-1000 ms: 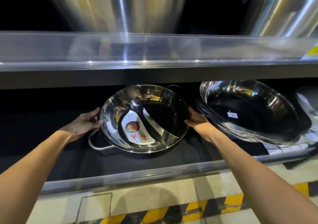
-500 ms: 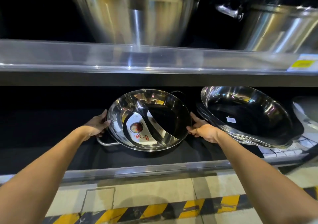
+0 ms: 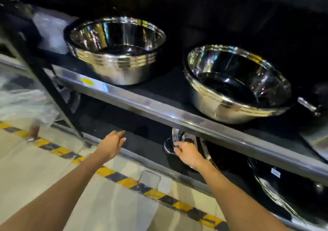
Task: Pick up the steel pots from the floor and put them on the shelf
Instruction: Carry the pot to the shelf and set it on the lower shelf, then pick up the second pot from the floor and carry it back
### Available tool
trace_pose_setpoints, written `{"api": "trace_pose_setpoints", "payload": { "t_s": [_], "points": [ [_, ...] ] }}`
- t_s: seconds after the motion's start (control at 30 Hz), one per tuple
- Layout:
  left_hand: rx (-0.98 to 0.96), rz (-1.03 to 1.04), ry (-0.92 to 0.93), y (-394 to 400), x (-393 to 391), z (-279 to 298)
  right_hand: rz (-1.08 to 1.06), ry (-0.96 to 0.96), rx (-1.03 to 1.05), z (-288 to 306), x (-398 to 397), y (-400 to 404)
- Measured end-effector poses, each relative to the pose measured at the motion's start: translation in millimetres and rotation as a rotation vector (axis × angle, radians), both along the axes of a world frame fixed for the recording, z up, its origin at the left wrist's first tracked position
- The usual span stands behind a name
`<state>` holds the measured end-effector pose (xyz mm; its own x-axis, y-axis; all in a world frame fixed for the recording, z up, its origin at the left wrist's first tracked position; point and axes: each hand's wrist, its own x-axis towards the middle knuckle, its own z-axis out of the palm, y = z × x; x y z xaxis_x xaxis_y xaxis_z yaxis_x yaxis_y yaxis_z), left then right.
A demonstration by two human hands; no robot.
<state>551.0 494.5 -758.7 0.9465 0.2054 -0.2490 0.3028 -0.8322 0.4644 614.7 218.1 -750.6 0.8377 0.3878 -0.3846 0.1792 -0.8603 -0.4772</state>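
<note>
The steel pot (image 3: pixel 179 138) sits on the lower shelf (image 3: pixel 142 142), mostly hidden under the front rail of the upper shelf (image 3: pixel 159 110); only part of its shiny rim and one loop handle at its left side show. The right hand (image 3: pixel 188 153) lies against that handle side of the pot, fingers curled onto it, though blur makes it hard to tell whether they truly grip it. The left hand (image 3: pixel 111 144) hovers well apart to the left, over the dark lower shelf, fingers loosely extended and holding nothing. To the right on the same lower level lies a wide steel pan (image 3: pixel 284 188). On the upper shelf stand a stack of steel basins (image 3: pixel 115 53) at left and another steel basin (image 3: pixel 236 83) at right. Below runs a pale floor (image 3: pixel 53 174) crossed by yellow-and-black tape (image 3: pixel 127 182).
</note>
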Motion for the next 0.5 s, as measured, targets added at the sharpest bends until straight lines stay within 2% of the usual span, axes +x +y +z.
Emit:
{"api": "trace_pose_setpoints", "payload": {
  "t_s": [0.2, 0.33, 0.5],
  "points": [
    [0.020, 0.313, -0.030, 93.3, -154.4, 111.7, 0.310, -0.019, 0.095, 123.0, -53.4, 145.9],
    [0.126, 0.515, -0.043, 134.4, -266.3, 199.8, 0.533, -0.070, 0.120, 207.3, -109.3, 219.1],
    [0.307, 0.638, -0.008, 142.6, -396.0, 299.3, 0.824, -0.183, 0.151, 288.8, -189.3, 270.6]
  ]
}}
